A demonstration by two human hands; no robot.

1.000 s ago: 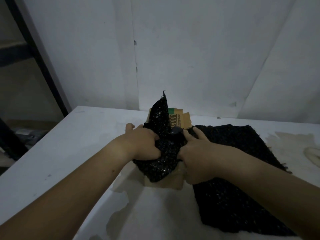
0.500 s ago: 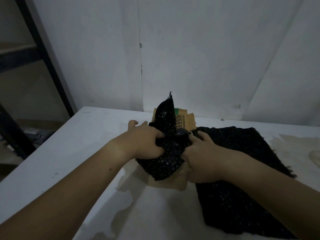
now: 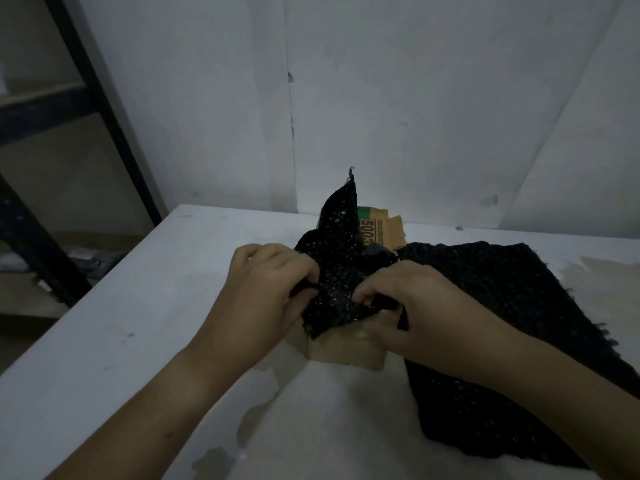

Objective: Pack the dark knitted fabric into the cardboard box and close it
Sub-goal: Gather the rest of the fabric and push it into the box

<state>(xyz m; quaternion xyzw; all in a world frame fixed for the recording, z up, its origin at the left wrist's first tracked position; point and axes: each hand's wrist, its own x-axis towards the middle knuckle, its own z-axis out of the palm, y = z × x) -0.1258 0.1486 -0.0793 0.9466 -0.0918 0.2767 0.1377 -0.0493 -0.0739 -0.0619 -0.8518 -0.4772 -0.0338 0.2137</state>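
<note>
A small open cardboard box [image 3: 346, 351] stands on the white table, its printed back flap [image 3: 379, 230] upright. Dark knitted fabric [image 3: 337, 261] is bunched in the box mouth, one corner sticking up to a point. My left hand [image 3: 266, 285] grips the fabric at the box's left side. From the right, my right hand [image 3: 405, 299] has its fingers curled into the fabric, thumb against the box's front wall. The box interior is hidden by the fabric.
A larger spread of dark knitted fabric [image 3: 519, 323] lies flat on the table to the right of the box. The white table [image 3: 138, 323] has worn patches; its left edge drops off beside a dark metal rack [image 3: 86, 98]. A white wall stands close behind.
Both hands have shifted slightly nearer on the box, bunching the fabric lower into its mouth. The upright corner of fabric still stands.
</note>
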